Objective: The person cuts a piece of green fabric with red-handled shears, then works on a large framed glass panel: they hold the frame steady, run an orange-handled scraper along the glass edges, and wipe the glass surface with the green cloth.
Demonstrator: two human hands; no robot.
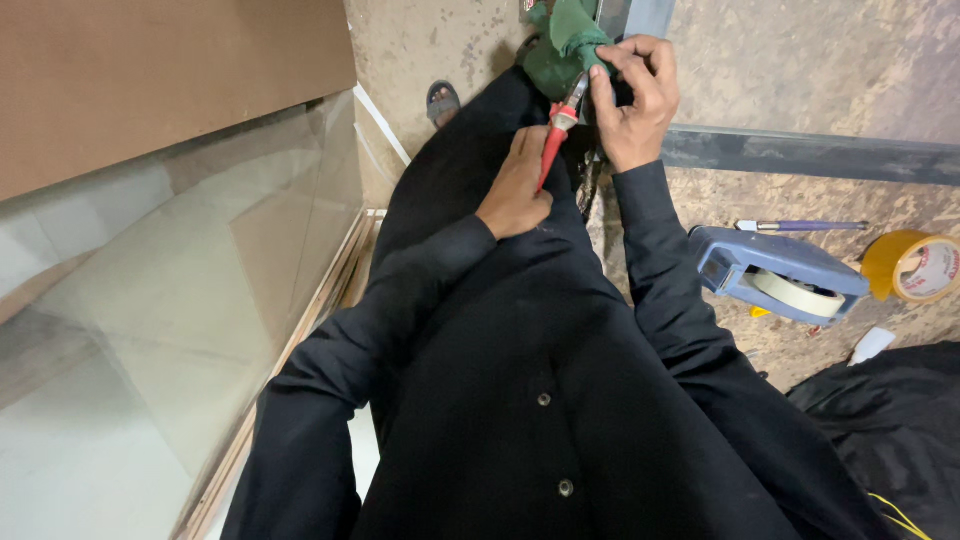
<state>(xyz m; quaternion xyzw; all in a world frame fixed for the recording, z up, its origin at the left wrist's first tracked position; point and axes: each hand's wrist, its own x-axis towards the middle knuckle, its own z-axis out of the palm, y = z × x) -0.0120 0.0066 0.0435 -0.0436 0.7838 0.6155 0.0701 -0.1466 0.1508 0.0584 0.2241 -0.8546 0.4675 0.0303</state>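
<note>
Two hands work: left hand [515, 190] fingers grip red-handled pliers [556, 135], right hand [635, 100] fingers pinch crumpled green cloth [565, 45].

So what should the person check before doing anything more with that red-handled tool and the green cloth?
1. Left hand grips the red-handled cutting tool: ok.
2. Right hand pinches the crumpled green cloth: ok.
3. Metal tip meets the cloth: ok.
4. Right fingertips well away from the tip: not ok, they sit right beside it.
5. Whether the blades are open: cannot tell.
6. Blue tape dispenser and yellow tape roll away from both hands: ok.
</note>
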